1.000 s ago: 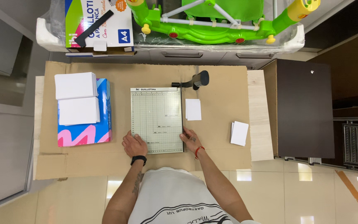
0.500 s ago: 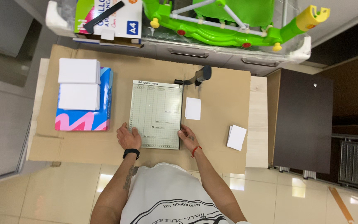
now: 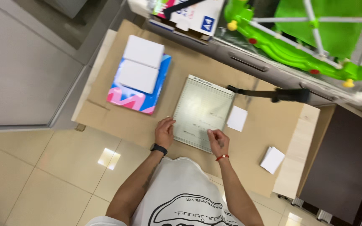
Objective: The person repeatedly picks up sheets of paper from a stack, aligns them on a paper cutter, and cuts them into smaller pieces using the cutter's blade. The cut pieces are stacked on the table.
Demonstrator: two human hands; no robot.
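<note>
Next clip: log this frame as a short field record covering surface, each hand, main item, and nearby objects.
surface: brown cardboard-covered table
main item: pale green gridded paper trimmer board, its black cutting arm swung out to the side
left hand: left hand rests on the board's near left edge; black wristband
right hand: right hand on the board's near right corner, fingers curled; red wrist thread
loose paper: small white paper square beside the board; small white paper stack near the table's edge
left side: two white paper stacks on a blue and pink package

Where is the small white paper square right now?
In the head view, the small white paper square lies on the table just right of the paper cutter, beyond the right hand.
</note>
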